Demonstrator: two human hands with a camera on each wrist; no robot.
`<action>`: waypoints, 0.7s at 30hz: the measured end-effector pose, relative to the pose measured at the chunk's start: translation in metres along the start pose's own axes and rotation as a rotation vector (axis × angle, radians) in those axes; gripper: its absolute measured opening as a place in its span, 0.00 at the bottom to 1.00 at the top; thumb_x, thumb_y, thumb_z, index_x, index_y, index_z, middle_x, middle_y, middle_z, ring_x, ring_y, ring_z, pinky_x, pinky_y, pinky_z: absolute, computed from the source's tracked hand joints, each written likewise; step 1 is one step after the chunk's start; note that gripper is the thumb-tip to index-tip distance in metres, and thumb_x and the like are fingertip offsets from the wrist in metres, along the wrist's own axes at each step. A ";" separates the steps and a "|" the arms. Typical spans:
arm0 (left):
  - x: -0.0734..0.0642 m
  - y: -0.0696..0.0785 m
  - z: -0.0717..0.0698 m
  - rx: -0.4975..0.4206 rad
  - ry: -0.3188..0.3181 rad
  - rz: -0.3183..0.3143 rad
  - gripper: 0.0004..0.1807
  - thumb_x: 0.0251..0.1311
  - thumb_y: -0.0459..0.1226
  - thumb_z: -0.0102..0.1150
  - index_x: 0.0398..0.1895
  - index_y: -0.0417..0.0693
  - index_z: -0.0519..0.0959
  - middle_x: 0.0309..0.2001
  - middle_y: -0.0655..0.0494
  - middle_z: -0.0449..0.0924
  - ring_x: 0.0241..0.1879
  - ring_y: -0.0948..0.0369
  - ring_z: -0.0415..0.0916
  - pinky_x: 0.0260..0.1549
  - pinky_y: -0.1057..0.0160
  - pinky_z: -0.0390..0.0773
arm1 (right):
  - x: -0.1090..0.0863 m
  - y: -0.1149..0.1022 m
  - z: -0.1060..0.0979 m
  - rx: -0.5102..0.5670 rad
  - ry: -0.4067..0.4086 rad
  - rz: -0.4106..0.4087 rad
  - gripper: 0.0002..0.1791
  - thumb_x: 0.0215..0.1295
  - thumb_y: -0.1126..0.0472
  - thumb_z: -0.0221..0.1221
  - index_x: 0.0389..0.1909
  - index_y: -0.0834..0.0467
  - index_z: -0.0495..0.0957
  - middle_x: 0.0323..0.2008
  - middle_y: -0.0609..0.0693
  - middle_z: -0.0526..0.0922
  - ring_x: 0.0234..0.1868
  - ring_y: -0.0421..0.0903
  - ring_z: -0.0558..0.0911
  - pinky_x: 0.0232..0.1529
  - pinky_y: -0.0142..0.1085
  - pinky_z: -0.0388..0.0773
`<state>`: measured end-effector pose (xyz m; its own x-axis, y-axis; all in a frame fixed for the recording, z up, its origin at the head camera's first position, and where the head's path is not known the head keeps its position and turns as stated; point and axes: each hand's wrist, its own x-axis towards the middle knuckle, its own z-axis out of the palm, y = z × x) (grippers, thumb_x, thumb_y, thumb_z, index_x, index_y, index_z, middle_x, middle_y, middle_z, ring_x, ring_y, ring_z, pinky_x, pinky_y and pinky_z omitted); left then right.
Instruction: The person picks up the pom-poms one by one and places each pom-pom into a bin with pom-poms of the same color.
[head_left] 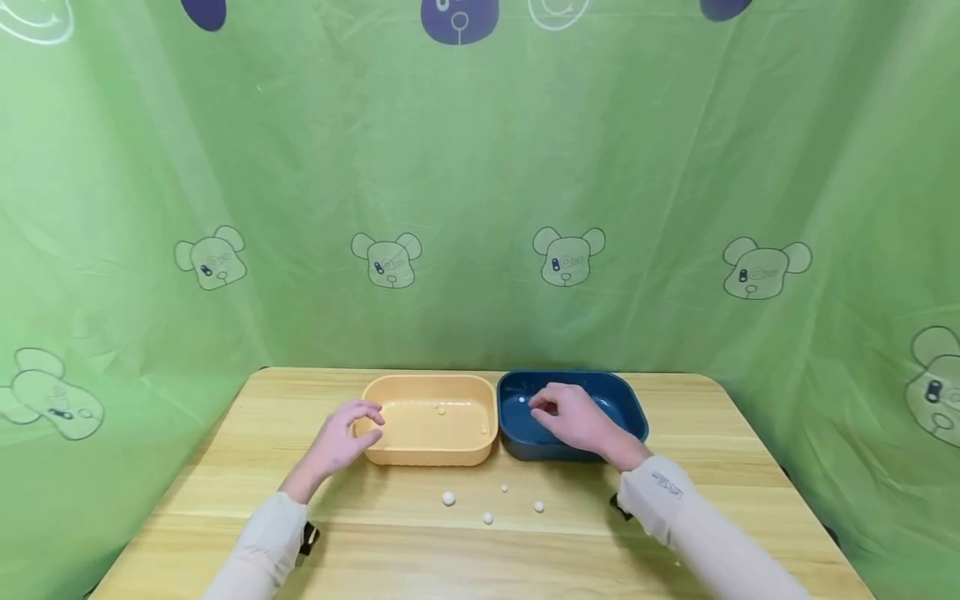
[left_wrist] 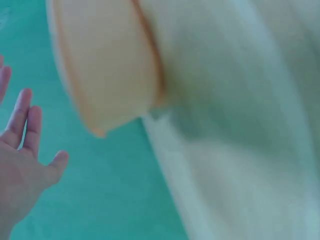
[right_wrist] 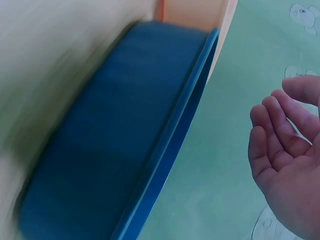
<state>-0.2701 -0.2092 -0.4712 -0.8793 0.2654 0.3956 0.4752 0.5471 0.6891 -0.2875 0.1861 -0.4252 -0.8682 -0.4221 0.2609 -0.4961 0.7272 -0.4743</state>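
Observation:
My left hand hovers at the left end of an orange-yellow basin, thumb and fingers spread with nothing between them. A few small pale balls lie inside that basin. Over the dark blue basin is my right hand, its fingers loosely bent. The right wrist view shows the right palm holding nothing, above the basin's rim. One small white ball shows inside the blue basin, left of the fingertips; the hand hides part of the basin's floor.
In front of the basins, several white balls of differing size lie on the wooden table, the largest ball at the left. The basins stand side by side near the back edge. A green patterned curtain surrounds the table.

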 end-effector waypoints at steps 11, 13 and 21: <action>-0.006 0.071 0.016 -0.148 -0.215 0.100 0.05 0.58 0.33 0.59 0.38 0.46 0.80 0.37 0.55 0.81 0.38 0.61 0.76 0.43 0.55 0.75 | -0.048 0.053 -0.032 -0.058 0.020 0.025 0.08 0.61 0.63 0.61 0.40 0.60 0.82 0.34 0.44 0.80 0.36 0.42 0.78 0.38 0.41 0.77; -0.008 0.080 0.024 -0.177 -0.291 0.082 0.04 0.60 0.35 0.59 0.37 0.48 0.81 0.36 0.55 0.81 0.37 0.63 0.76 0.42 0.59 0.75 | -0.056 0.063 -0.034 -0.054 0.004 0.043 0.10 0.61 0.62 0.61 0.41 0.61 0.81 0.35 0.45 0.80 0.36 0.43 0.78 0.39 0.42 0.77; -0.024 0.082 0.063 -0.078 -0.444 0.063 0.06 0.55 0.36 0.62 0.37 0.48 0.81 0.37 0.62 0.78 0.39 0.62 0.76 0.41 0.60 0.76 | -0.077 0.088 -0.037 -0.083 -0.022 0.026 0.10 0.57 0.69 0.59 0.41 0.64 0.81 0.38 0.51 0.82 0.41 0.49 0.79 0.43 0.47 0.76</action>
<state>-0.2124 -0.1204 -0.4623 -0.7699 0.6199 0.1514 0.5140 0.4619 0.7228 -0.2646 0.3024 -0.4561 -0.8808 -0.4137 0.2305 -0.4734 0.7802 -0.4089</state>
